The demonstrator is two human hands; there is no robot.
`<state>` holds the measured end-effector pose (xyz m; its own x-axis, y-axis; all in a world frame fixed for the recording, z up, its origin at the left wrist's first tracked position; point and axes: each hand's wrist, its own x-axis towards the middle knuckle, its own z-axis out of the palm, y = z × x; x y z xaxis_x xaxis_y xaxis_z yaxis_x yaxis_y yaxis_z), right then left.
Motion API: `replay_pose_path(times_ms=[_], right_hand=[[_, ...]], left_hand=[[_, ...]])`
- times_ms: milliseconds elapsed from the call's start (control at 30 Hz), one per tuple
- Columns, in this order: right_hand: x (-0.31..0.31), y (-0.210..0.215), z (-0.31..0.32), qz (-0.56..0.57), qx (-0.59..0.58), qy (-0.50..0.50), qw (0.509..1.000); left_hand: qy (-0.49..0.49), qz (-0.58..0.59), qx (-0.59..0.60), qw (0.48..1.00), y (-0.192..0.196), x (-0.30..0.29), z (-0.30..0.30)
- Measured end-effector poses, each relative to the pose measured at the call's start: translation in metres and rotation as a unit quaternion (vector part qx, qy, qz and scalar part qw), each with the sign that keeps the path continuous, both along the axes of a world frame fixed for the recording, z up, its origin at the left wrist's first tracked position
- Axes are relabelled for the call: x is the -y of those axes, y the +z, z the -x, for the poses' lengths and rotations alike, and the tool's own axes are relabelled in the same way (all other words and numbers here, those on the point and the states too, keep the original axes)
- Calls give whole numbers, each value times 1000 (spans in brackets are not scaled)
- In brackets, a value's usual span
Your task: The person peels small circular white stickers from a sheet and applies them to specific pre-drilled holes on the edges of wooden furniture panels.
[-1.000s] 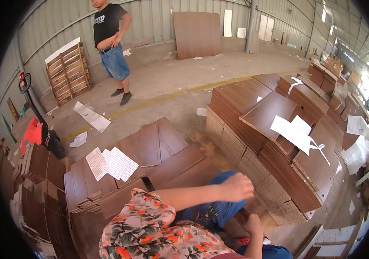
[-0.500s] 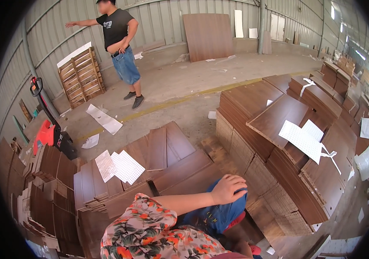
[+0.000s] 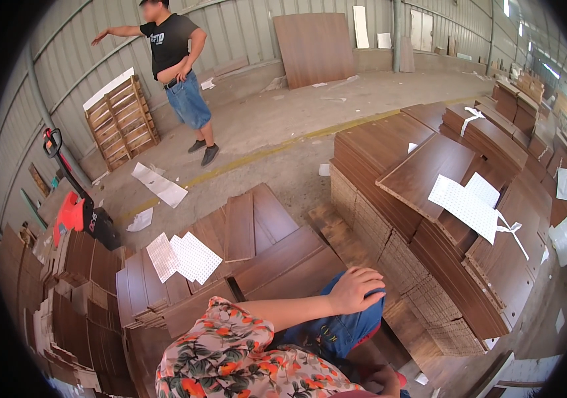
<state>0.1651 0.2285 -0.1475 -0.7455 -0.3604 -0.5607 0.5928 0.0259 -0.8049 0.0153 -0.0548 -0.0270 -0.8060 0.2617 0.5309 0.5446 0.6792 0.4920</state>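
Note:
My left hand [image 3: 357, 290] lies over the knee of my blue jeans [image 3: 336, 326], its fingers stretched and holding nothing. The arm above it leaves a floral sleeve. At the lower edge, what shows of my right hand [image 3: 384, 381] is dark and partly cut off, so its fingers cannot be made out. Nearest to my left hand is a low stack of brown wood-grain panels [image 3: 290, 262]. White perforated sheets [image 3: 195, 259] lie on its far part. To the right stands a taller stack of brown panels [image 3: 379, 147], topped by another white sheet [image 3: 463, 207].
A person [image 3: 176, 56] in a black T-shirt and denim shorts stands far left, one arm stretched sideways. Near them are a wooden pallet [image 3: 123, 123] leaning on the wall and a red pallet truck [image 3: 71, 212]. More panels [image 3: 74, 259] are piled left. Paper [image 3: 159, 185] litters the floor.
The view has shifted slightly, so the surroundings sit a little differently in the picture. My left hand stays on the knee. The standing person keeps the arm outstretched.

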Motion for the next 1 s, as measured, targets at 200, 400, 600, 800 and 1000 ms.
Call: replay_pose_path(times_ms=[200,400,600,800,1000], right_hand=[[-18,-69,4,-285,-157,129,937],[-34,-136,-12,-362,-259,115,888],[-42,-168,-18,-506,-203,212,811],[-40,-162,-12,-529,-151,271,790],[-24,-171,3,-441,-155,277,840]], left_hand=[[-2,-9,0,1000,-1,-3,1],[-16,-19,-27,999,2,-9,0],[-22,-15,-34,999,2,-16,1],[-24,-28,-30,999,-3,-13,2],[20,-2,-17,1000,-6,9,-7]])
